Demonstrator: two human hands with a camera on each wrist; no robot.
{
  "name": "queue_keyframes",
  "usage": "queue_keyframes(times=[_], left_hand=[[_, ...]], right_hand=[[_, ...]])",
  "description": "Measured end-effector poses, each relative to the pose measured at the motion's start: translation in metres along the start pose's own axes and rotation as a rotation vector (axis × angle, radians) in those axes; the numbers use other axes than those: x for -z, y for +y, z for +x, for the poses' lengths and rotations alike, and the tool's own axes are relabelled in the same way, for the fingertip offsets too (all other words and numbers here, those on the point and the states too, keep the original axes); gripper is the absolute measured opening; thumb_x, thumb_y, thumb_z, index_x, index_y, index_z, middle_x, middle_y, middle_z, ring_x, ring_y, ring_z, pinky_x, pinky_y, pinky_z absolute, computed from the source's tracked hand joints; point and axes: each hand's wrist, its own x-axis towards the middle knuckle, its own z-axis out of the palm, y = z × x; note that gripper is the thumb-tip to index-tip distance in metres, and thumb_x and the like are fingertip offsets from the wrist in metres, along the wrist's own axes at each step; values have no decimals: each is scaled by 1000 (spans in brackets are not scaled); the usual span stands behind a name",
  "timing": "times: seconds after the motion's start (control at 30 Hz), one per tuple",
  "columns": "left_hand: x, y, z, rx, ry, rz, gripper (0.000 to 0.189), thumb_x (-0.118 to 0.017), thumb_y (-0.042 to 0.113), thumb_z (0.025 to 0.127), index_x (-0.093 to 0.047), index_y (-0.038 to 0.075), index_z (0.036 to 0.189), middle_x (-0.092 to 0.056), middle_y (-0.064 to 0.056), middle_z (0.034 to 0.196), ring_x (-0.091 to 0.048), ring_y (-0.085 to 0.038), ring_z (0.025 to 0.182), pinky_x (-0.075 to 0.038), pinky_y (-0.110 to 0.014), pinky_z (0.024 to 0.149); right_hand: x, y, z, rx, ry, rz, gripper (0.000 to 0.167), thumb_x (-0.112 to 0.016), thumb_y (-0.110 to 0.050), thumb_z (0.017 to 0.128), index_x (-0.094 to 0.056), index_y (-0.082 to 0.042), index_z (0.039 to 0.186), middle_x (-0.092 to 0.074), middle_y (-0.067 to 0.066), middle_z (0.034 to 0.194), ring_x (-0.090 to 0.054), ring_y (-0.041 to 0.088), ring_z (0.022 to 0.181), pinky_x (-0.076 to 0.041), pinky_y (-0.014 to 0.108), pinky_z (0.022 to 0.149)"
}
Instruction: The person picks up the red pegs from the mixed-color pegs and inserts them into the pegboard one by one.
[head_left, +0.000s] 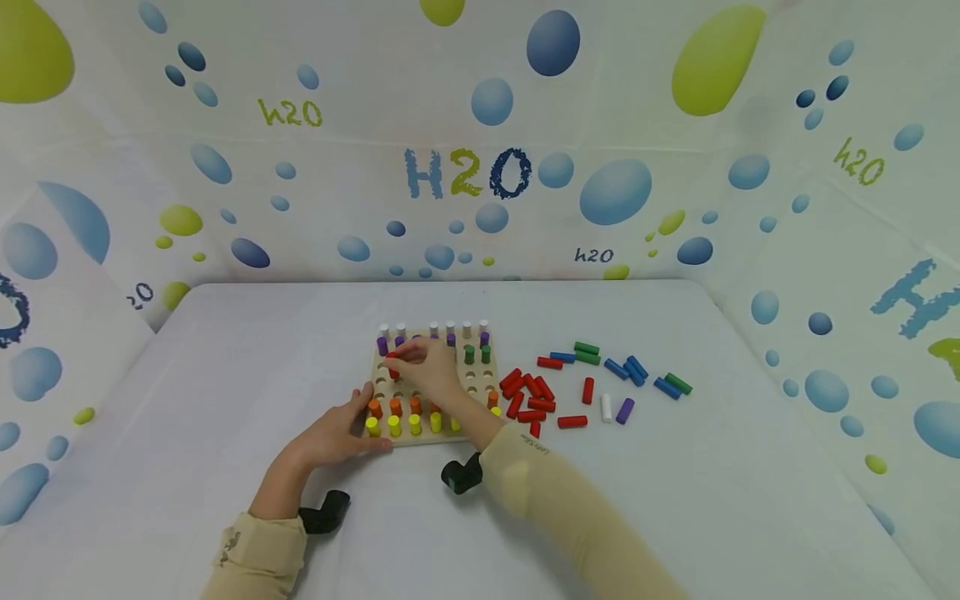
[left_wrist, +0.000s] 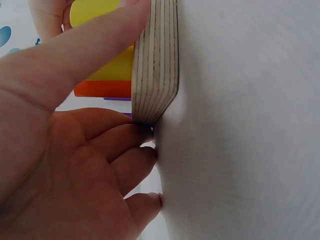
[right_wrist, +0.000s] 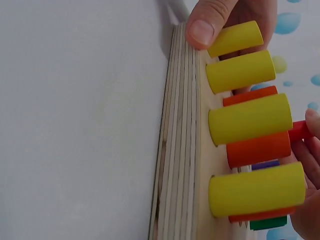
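A pale backdrop (head_left: 491, 133), printed with blue and green ovals, fills the upper frame; below it, a smooth white cloth (head_left: 255, 350) covers the table. Near the centre lies the pegboard (right_wrist: 177, 150), a flat, light wooden slab with layered edges, a rounded corner and rows of round holes. Seated upright in it are solid-coloured cylinders: white pegs (head_left: 450, 327) along the far edge, then purple pegs (head_left: 484, 339), green pegs (head_left: 486, 356) at right and, lower, orange pegs (head_left: 395, 407) and yellow pegs (right_wrist: 250, 119). The left hand (head_left: 337, 433) grips the board's lower-left corner, thumb on the near edge, fingers against the side. The right hand (head_left: 431, 367) pinches a red peg (head_left: 393, 367) over the board's left part; whether it sits in a hole cannot be told. Right of the board lie loose pegs (head_left: 572, 422), mostly red, with blue, green, white and purple ones.
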Motion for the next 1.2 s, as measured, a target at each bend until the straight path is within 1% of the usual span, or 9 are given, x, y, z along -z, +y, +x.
queue_keyframes(times=[0.2, 0.53, 0.73, 0.87, 1.07, 1.2], left_hand=[[0, -1, -1, 4, 2, 5, 108, -69, 53, 72, -8, 2, 146, -7, -30, 146, -12, -49, 131, -14, -65, 100], [0, -2, -2, -18, 4, 6, 108, -69, 52, 73, -7, 2, 146, -7, -30, 146, -13, -50, 131, -15, -66, 99], [0, -1, -2, -19, 2, 6, 107, -69, 51, 74, -7, 2, 146, -7, -31, 146, -13, -50, 130, -15, -66, 99], [-1, 0, -3, -26, 0, 10, 106, -68, 51, 75, -7, 1, 145, -6, -31, 145, -13, -51, 130, -15, -66, 99], [-2, 1, -3, -37, 4, 9, 106, -69, 50, 75, -8, 0, 145, -7, -32, 145, -14, -50, 130, -15, -66, 99], [-2, 1, -4, -38, 8, 9, 105, -69, 50, 75, -9, -1, 145, -8, -32, 145, -14, -50, 130, -16, -65, 99]], right_hand=[[-9, -2, 4, -10, 12, -2, 18, -71, -21, 80, -68, -7, 91, -66, -2, 85, -61, 8, 78, -51, 17, 71], [-19, 0, 7, -23, -19, -27, 12, -71, -18, 80, -67, -8, 86, -67, -2, 80, -61, 6, 72, -51, 15, 67], [-21, 1, 6, -27, -25, -54, 12, -72, -18, 79, -67, -9, 85, -67, -2, 80, -61, 6, 70, -51, 16, 65], [-21, 1, 5, -30, -23, -73, 12, -72, -18, 79, -67, -9, 85, -68, -2, 80, -61, 6, 71, -51, 15, 66], [-20, 4, 4, -19, -40, -71, 11, -71, -16, 79, -66, -8, 85, -68, -1, 80, -62, 6, 70, -51, 15, 68], [-21, 5, 3, -28, -47, -67, 11, -71, -15, 79, -66, -8, 85, -68, -1, 80, -61, 5, 70, -51, 14, 68]])
